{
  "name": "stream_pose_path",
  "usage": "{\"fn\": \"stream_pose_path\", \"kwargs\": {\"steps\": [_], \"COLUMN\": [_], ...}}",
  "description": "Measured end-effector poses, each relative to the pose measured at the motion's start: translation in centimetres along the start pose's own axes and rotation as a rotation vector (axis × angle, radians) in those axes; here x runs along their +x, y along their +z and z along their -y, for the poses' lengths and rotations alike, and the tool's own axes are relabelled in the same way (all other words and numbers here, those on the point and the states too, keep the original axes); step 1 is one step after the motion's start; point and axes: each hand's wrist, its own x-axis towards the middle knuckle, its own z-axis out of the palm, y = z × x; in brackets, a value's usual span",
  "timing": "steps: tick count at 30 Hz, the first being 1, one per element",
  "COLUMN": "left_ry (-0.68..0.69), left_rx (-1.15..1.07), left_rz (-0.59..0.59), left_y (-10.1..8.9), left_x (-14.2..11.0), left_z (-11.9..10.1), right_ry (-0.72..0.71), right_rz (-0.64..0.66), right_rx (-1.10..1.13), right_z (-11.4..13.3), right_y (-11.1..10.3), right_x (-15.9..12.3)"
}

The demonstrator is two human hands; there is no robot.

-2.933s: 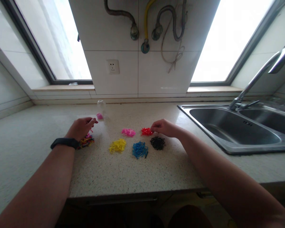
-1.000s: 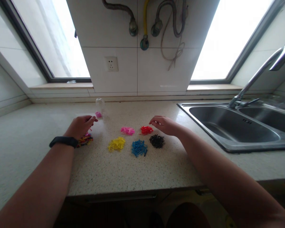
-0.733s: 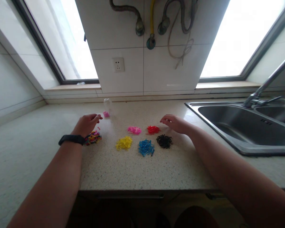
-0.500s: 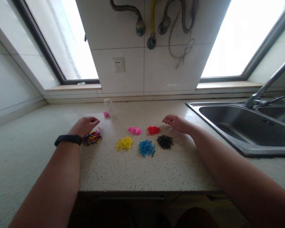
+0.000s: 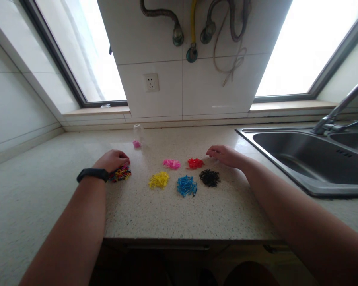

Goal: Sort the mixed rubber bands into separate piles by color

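Note:
My left hand (image 5: 115, 160), with a dark band on its wrist, reaches to the far edge of a mixed-colour pile (image 5: 121, 174) of small thin pieces. Its fingers are pressed together there; what is between them is hidden. My right hand (image 5: 222, 155) rests on the counter just right of a red pile (image 5: 195, 163), fingers stretched loosely and nothing visible in them. Between the hands lie a pink pile (image 5: 171, 164), a yellow pile (image 5: 159, 180), a blue pile (image 5: 186, 186) and a black pile (image 5: 209, 178), all of similar small pieces, possibly little elastic bands.
A clear bottle (image 5: 139, 133) stands at the back left, a pink cap-like piece (image 5: 136, 144) beside its base. On the right a steel sink (image 5: 244, 145) with a tap (image 5: 325, 122) is set into the speckled counter (image 5: 155, 218). Pipes and a socket (image 5: 151, 82) are on the wall.
My left hand has come down and right onto the edge of the mixed pile, over a loose pink piece. My right hand stays beside the red pile. The view has shifted slightly.

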Motion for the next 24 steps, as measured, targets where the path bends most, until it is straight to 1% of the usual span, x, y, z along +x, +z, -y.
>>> {"fn": "stream_pose_path", "kwargs": {"steps": [3, 6, 8, 12, 16, 18, 21, 24], "left_ry": [0.066, 0.129, 0.159, 0.235, 0.34, 0.367, 0.335, 0.328], "left_rx": [-0.052, -0.131, -0.22, -0.534, -0.799, -0.933, -1.199, -1.343], "left_rz": [-0.008, 0.017, 0.047, 0.152, 0.305, 0.36, 0.345, 0.361], "left_y": [-0.1, -0.1, -0.1, 0.5, 1.7, 2.4, 3.4, 4.1], "left_x": [-0.2, -0.8, -1.4, -2.7, -4.1, -4.8, -5.9, -6.8], "left_z": [-1.2, -3.0, -4.4, -7.4, -10.2, -11.6, -13.8, -15.5], "right_ry": [0.004, 0.009, 0.008, -0.004, -0.011, -0.019, -0.028, -0.044], "right_rz": [0.008, 0.02, 0.024, 0.016, 0.023, 0.026, 0.029, 0.034], "right_rx": [0.0, -0.012, -0.022, -0.048, -0.071, -0.078, -0.094, -0.126], "right_z": [-0.2, -0.3, -0.3, -0.2, 0.0, 0.1, 0.3, 0.4], "right_y": [0.1, 0.2, 0.2, 0.2, 0.1, 0.1, 0.0, 0.1], "right_x": [0.1, 0.1, 0.1, 0.1, 0.1, 0.1, 0.2, 0.4]}}
